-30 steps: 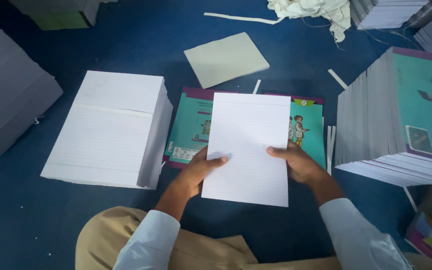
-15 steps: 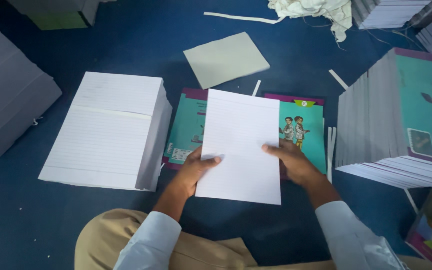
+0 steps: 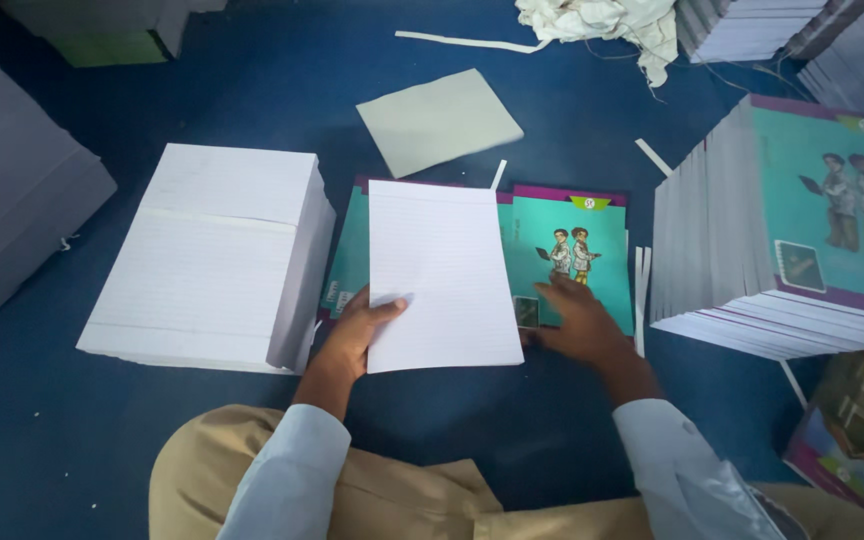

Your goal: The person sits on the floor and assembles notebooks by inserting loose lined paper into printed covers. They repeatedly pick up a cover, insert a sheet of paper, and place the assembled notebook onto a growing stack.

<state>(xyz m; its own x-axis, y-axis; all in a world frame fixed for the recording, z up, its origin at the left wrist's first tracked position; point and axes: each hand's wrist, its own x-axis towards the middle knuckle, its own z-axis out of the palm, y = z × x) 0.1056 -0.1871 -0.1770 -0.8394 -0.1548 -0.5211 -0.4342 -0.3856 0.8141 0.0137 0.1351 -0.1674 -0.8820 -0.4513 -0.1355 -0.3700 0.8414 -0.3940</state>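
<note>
At the far left a grey cardboard box (image 3: 12,220) sits on the blue floor (image 3: 152,440), partly cut off by the edge. Next to it, a thick stack of lined white paper (image 3: 207,260) stands square on the floor, its top sheets slightly stepped. Just right of the stack, the left hand (image 3: 357,330) holds the lower left corner of a bundle of lined sheets (image 3: 442,270), thumb on top and fingers beneath, so its grip is closed on the paper. The bundle lies over the left half of an open teal cover (image 3: 577,250) with a purple border and two drawn figures; the cover lies flat on the floor. Behind these, a loose grey-green card (image 3: 437,120) lies at an angle, and a thin white paper strip (image 3: 467,42) runs along the floor beyond it. The right hand (image 3: 577,320) rests flat on the lower part of the teal cover, fingers spread and holding nothing, just beside the right edge of the bundle. Narrow white strips (image 3: 640,295) lie along the cover's right edge. Further right a tall pile of finished books (image 3: 802,230) with the same teal cover leans slightly. A heap of white rags (image 3: 612,20) lies at the top
</note>
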